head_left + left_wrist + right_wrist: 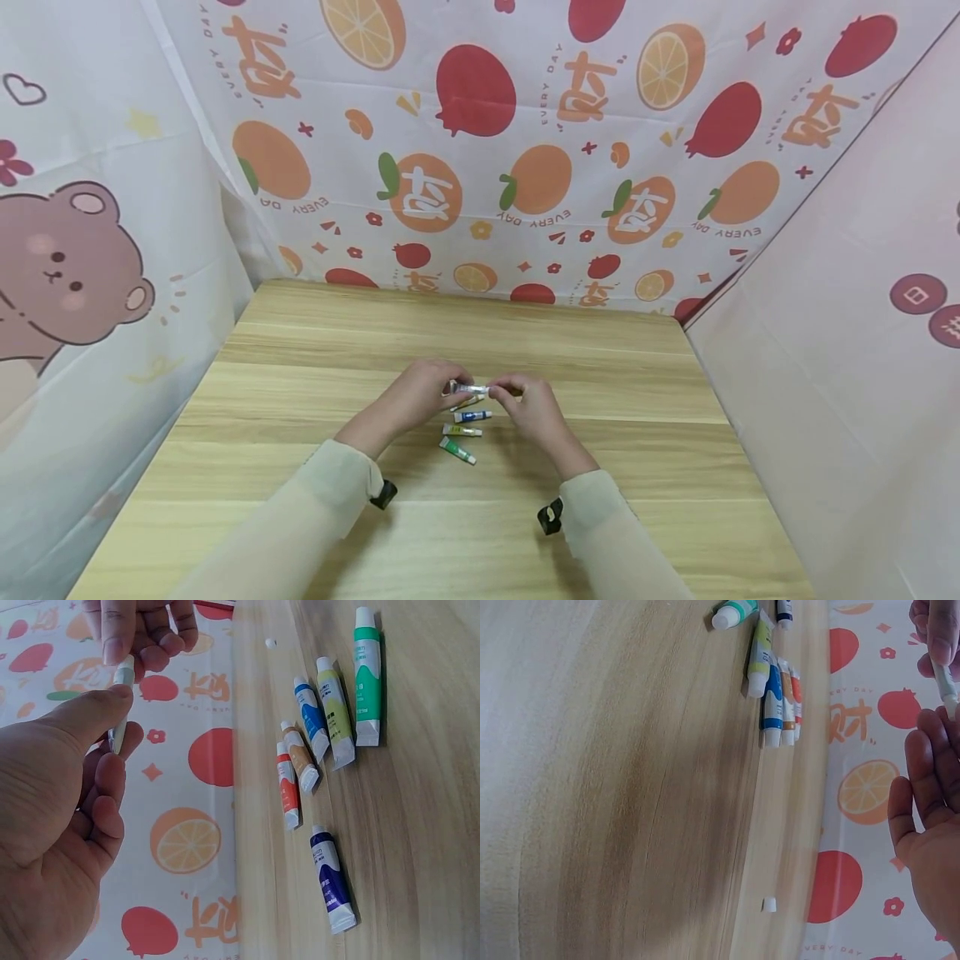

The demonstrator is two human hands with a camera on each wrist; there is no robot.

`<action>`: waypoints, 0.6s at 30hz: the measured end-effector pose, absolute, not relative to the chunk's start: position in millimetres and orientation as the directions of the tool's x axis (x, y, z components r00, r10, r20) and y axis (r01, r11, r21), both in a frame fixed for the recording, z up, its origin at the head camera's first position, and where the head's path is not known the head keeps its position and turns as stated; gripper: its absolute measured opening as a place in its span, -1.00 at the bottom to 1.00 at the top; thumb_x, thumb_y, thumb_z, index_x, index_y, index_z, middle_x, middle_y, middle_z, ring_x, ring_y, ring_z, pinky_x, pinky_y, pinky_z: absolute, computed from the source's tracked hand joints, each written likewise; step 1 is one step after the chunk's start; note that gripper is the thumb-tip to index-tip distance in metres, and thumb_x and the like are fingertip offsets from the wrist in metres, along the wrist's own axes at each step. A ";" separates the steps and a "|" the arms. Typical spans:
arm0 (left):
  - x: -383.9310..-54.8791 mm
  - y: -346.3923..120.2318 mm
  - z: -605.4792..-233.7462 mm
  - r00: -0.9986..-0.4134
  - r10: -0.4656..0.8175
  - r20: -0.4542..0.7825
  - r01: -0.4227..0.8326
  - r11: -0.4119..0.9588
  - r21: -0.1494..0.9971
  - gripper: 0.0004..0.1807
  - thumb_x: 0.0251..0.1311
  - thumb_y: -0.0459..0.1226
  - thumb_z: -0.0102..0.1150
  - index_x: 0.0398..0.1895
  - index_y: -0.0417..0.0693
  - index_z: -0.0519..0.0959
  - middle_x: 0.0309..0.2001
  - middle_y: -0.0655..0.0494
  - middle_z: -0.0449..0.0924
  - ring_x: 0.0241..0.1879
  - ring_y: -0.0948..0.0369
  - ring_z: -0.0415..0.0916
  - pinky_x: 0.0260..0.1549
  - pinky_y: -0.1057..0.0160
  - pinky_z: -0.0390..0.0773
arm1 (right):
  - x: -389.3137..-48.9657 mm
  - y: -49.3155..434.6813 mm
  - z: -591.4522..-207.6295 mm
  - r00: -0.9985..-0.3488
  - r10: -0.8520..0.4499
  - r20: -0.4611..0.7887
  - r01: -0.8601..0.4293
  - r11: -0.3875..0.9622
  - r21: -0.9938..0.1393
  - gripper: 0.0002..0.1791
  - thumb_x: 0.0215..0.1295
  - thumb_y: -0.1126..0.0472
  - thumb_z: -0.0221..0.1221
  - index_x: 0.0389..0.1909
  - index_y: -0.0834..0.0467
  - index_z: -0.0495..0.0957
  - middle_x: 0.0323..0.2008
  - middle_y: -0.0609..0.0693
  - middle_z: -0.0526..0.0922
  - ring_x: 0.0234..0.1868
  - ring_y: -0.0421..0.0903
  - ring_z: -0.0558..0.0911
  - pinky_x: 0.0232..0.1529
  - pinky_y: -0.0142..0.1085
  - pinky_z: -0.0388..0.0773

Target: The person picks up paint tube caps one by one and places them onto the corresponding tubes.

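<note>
My left hand (pixel 420 393) grips a small white paint tube (pixel 118 736) between thumb and fingers, held above the table. At the tube's nozzle end, the thumb and fingertip of my right hand (pixel 534 410) pinch it; the other fingers are loosely bent. Below lie a green paint tube (pixel 367 697), a yellow one (pixel 337 720), a blue one (pixel 311 720), an ochre one (pixel 300 759), a red one (pixel 287 786) and a dark purple-blue one (pixel 331 881). A small white cap (pixel 769 904) lies loose on the tabletop, apart from the tubes.
The wooden table (pixel 300 500) ends at a fruit-print cloth (pixel 525 100) behind it. Cloth walls stand to the left (pixel 187 350) and right (pixel 810 375). Dark straps (pixel 384 495) sit at both wrists.
</note>
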State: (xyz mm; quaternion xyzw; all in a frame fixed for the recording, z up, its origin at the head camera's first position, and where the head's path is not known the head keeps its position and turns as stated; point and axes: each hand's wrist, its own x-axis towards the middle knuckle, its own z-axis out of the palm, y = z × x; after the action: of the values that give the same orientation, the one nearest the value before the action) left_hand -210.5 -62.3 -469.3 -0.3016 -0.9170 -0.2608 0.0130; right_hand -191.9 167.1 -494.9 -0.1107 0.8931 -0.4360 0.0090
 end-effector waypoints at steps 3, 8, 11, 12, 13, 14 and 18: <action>-210.0 -61.7 -468.7 -0.815 0.548 0.188 0.565 0.678 0.471 -0.85 0.42 -0.13 0.45 -0.06 0.07 0.80 -0.17 0.21 0.83 -0.27 0.35 0.63 -0.21 0.28 0.71 | -192.8 168.3 -496.2 -0.974 -0.215 0.073 -0.190 0.596 -0.780 -0.81 0.57 0.13 0.28 -0.03 0.11 0.80 -0.11 0.01 0.88 0.01 0.00 0.82 0.12 -0.03 0.78; -209.3 -62.1 -472.5 -0.810 0.553 0.195 0.573 0.674 0.466 -0.85 0.42 -0.13 0.44 -0.06 0.08 0.80 -0.14 0.21 0.85 -0.26 0.35 0.65 -0.21 0.30 0.72 | -192.2 170.0 -498.0 -0.968 -0.244 0.051 -0.194 0.611 -0.767 -0.76 0.64 0.10 0.21 -0.01 0.12 0.79 -0.12 0.02 0.87 0.02 0.02 0.82 0.14 -0.02 0.78; -208.9 -62.1 -473.8 -0.809 0.554 0.198 0.574 0.670 0.470 -0.86 0.42 -0.13 0.44 -0.06 0.08 0.80 -0.14 0.22 0.84 -0.26 0.36 0.63 -0.22 0.31 0.70 | -190.8 171.1 -497.9 -0.969 -0.247 0.019 -0.170 0.604 -0.779 -0.70 0.68 0.06 0.16 0.02 0.12 0.79 -0.11 0.03 0.87 0.04 0.04 0.82 0.15 0.01 0.77; -208.7 -62.0 -474.2 -0.808 0.554 0.200 0.575 0.669 0.471 -0.86 0.41 -0.13 0.45 -0.07 0.09 0.80 -0.15 0.23 0.84 -0.27 0.36 0.62 -0.22 0.31 0.69 | -190.3 171.6 -497.9 -0.969 -0.245 0.010 -0.159 0.597 -0.787 -0.68 0.70 0.04 0.13 0.03 0.13 0.79 -0.10 0.04 0.87 0.05 0.05 0.82 0.15 0.03 0.77; -208.7 -62.0 -474.5 -0.808 0.554 0.203 0.576 0.668 0.471 -0.86 0.41 -0.14 0.45 -0.07 0.08 0.80 -0.15 0.23 0.84 -0.27 0.37 0.61 -0.23 0.31 0.68 | -189.8 171.9 -497.9 -0.970 -0.243 0.000 -0.148 0.590 -0.794 -0.65 0.71 0.02 0.09 0.04 0.13 0.79 -0.10 0.04 0.87 0.06 0.05 0.82 0.17 0.03 0.76; -208.5 -61.8 -474.6 -0.808 0.553 0.203 0.576 0.668 0.471 -0.86 0.40 -0.14 0.46 -0.07 0.08 0.80 -0.16 0.23 0.84 -0.27 0.37 0.61 -0.24 0.31 0.68 | -189.4 172.2 -497.6 -0.972 -0.236 -0.011 -0.131 0.577 -0.806 -0.64 0.72 0.01 0.08 0.06 0.13 0.78 -0.09 0.05 0.87 0.07 0.05 0.81 0.17 0.03 0.75; -208.7 -61.6 -474.3 -0.819 0.543 0.185 0.558 0.680 0.476 -0.85 0.42 -0.12 0.45 -0.05 0.10 0.80 -0.17 0.26 0.82 -0.27 0.37 0.61 -0.22 0.31 0.69 | -190.0 173.2 -498.3 -0.975 -0.223 -0.010 -0.110 0.522 -0.846 -0.66 0.68 0.02 0.15 0.17 0.14 0.72 -0.08 0.06 0.84 0.01 -0.01 0.77 0.07 -0.10 0.73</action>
State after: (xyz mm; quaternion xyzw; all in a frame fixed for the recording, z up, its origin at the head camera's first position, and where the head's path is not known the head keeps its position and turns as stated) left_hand -208.7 -61.6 -474.3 -0.3006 -0.9163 -0.2643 0.0143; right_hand -190.0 173.2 -498.3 -0.0956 0.8704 -0.4794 0.0585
